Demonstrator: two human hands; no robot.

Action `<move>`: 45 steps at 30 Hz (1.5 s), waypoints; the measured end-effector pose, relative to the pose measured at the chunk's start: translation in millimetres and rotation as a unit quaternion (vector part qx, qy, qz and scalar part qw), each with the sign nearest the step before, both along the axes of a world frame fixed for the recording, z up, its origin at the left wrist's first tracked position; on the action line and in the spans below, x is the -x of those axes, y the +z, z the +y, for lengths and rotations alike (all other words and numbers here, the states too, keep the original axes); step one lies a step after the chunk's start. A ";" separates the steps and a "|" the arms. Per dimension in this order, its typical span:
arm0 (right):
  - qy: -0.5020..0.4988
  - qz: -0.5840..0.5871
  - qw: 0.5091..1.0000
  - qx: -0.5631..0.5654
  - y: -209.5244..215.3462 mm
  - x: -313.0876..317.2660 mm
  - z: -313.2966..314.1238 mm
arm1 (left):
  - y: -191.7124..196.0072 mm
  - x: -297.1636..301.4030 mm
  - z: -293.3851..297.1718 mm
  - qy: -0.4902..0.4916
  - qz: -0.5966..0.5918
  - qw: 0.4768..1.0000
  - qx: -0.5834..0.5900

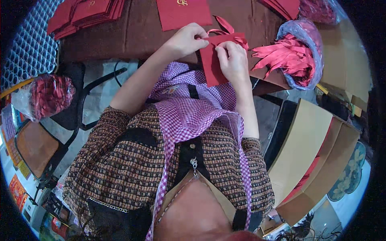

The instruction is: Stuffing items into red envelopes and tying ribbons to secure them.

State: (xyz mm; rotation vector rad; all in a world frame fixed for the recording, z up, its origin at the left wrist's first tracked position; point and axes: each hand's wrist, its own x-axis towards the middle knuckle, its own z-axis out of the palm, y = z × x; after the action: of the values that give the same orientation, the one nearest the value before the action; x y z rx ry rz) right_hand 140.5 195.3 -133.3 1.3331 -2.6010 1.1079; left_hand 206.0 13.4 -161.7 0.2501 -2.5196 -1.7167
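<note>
A flat red rectangular piece (214,66) hangs over the table's near edge, in front of my apron. I cannot tell whether it is paper or cloth. At its top edge, a red ribbon (225,25) loops up and away onto the table. My left hand (188,41) is closed in a pinch at the piece's upper left corner, on the ribbon. Lying over the right side, my right hand (234,60) has its thumb and fingers pressed together on the piece's upper part. More ribbon bunches just beyond those fingers.
Beyond my hands, another red piece (185,16) with gold print lies on the brown-covered table (136,32). Stacked red pieces (94,12) are at far left. A clear plastic bag (317,44) spills red ribbons (287,54) at right. An open cardboard box (301,132) stands lower right, a chair (40,148) left.
</note>
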 end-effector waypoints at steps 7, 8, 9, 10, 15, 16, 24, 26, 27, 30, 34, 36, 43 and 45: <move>-0.017 -0.008 1.000 0.007 0.2 0.8 -3.0 | -4.5 -0.3 -0.4 -0.016 0.034 0.999 -0.002; -0.016 -0.012 1.000 0.009 0.3 1.0 -2.8 | -4.2 -0.6 0.2 -0.013 0.032 0.999 -0.002; -0.017 -0.012 1.000 0.009 0.3 1.1 -2.5 | -4.0 -0.9 1.2 -0.013 0.032 0.999 -0.002; -0.017 -0.010 1.000 0.005 0.3 1.4 -2.8 | -3.7 -1.2 2.0 -0.005 0.030 0.999 -0.009; -0.027 0.004 1.000 -0.001 4.7 -2.7 -6.4 | -8.2 -0.1 3.2 -0.012 0.064 0.998 -0.011; -0.037 0.027 0.999 -0.021 7.1 -4.5 -7.4 | -4.8 -1.8 5.2 -0.003 0.094 0.994 0.054; -0.060 0.129 0.987 -0.075 13.1 -14.0 -16.8 | 3.4 -3.7 24.9 0.055 0.158 0.968 0.186; -0.087 0.055 0.994 -0.046 10.1 -14.9 -17.0 | 6.9 -5.7 29.9 0.061 0.180 0.961 0.203; -0.086 0.055 0.994 -0.047 7.8 -13.7 -16.6 | 8.8 -6.6 31.0 0.061 0.180 0.961 0.203; -0.121 -0.046 0.991 -0.035 2.5 -11.6 -11.8 | 13.3 -8.0 31.4 0.048 0.206 0.955 0.209; -0.088 -0.042 0.995 0.035 3.3 -14.8 -5.4 | 16.4 -9.5 27.1 0.047 0.206 0.953 0.215; -0.093 -0.098 0.990 0.041 14.6 -16.4 -1.9 | 17.1 -11.7 24.5 0.046 0.201 0.951 0.228; -0.015 0.014 1.000 -0.001 22.3 -6.8 11.2 | 25.4 -15.9 18.4 -0.035 0.193 0.953 0.230; -0.022 -0.061 0.998 -0.027 29.9 -8.7 13.3 | 21.8 -9.4 8.8 -0.091 0.141 0.984 0.052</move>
State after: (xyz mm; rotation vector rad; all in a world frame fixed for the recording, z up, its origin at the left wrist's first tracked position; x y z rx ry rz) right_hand 149.2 208.6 -103.3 1.2499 -2.7508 1.1545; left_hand 215.4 22.2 -139.9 -0.2235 -2.4722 -1.5414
